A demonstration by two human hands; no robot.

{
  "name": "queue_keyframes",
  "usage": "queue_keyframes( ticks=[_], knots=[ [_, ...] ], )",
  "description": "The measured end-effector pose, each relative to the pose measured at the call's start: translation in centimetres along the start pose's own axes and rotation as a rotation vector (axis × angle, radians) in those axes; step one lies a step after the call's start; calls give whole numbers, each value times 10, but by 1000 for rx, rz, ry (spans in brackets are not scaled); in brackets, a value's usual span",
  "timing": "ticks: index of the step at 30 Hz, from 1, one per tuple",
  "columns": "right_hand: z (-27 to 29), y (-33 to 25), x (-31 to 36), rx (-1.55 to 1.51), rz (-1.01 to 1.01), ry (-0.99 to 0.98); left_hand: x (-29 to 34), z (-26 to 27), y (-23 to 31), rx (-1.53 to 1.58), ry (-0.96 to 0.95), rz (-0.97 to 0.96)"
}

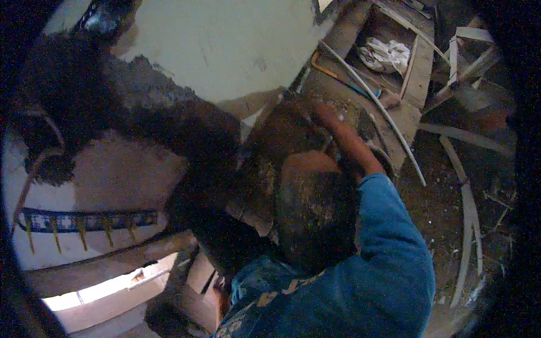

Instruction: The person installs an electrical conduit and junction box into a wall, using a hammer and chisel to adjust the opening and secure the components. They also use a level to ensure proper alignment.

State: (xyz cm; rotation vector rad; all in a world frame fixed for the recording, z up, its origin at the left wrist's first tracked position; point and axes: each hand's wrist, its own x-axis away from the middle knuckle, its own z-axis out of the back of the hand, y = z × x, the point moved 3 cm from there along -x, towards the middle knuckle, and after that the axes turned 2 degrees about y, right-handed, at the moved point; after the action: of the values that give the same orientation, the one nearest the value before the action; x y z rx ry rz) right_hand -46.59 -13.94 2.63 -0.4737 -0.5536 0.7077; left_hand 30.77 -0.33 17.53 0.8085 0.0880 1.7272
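My right arm, in a blue sleeve, reaches forward over a dim brown patch strewn with debris. At its end, my right hand is low by the edge of a plank-like board. Its fingers are dark and blurred, and whether they hold anything cannot be made out. My bent knee rises just nearer than that hand. Beyond it on the board lies a bent orange-and-blue tool, which looks like a hacksaw frame. At the lower left, a strip of skin beside my shirt seems to be my left arm; no fingers show there.
A long pale rod slants across the board. Behind it, a crumpled white bag lies in a rectangular opening. Loose wooden strips litter the right side. A pale, patchy wall stands ahead; a bright opening glows at lower left.
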Motion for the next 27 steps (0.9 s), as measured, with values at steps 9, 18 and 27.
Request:
queue_keyframes(
  ticks=[9,18,27],
  knots=[
    [-16,-38,-67,144,101,26,16,41,-41,31,-18,220],
    [0,-36,-73,175,92,20,25,26,-60,90,-69,335],
    [52,-37,-21,44,161,119,-6,-5,-139,309,-41,106]
  ],
)
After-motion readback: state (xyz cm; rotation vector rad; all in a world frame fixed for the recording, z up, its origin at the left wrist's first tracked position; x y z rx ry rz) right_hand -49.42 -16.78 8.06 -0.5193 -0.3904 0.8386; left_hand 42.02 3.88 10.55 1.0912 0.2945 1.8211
